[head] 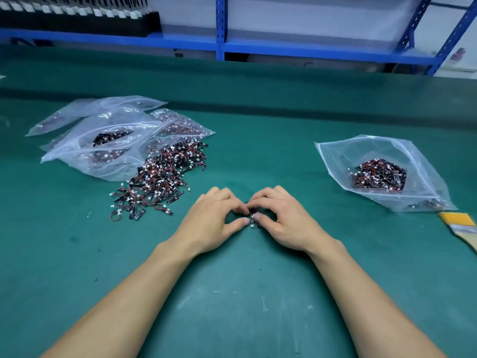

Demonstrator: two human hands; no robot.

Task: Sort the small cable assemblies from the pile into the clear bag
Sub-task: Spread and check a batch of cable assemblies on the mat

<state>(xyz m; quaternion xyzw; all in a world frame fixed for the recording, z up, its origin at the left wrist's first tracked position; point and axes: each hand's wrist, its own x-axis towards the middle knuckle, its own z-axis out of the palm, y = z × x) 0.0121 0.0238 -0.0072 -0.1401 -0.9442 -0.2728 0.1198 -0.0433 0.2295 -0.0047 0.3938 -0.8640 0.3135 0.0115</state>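
A loose pile of small cable assemblies (160,177), black parts with red wires and white plugs, lies on the green table left of centre. At the right lies the clear bag (335,161), open, with a heap of the same assemblies (379,178) inside. Between them, near the table's middle, my left hand (214,218) and my right hand (281,215) meet fingertip to fingertip. Both pinch a small cluster of assemblies (254,217) on the mat. Most of that cluster is hidden under my fingers.
Several clear bags (103,140) holding more assemblies are stacked behind the pile at the left. A flat brush with a yellow band (462,226) lies at the right edge. Blue shelving (220,29) runs along the table's far side.
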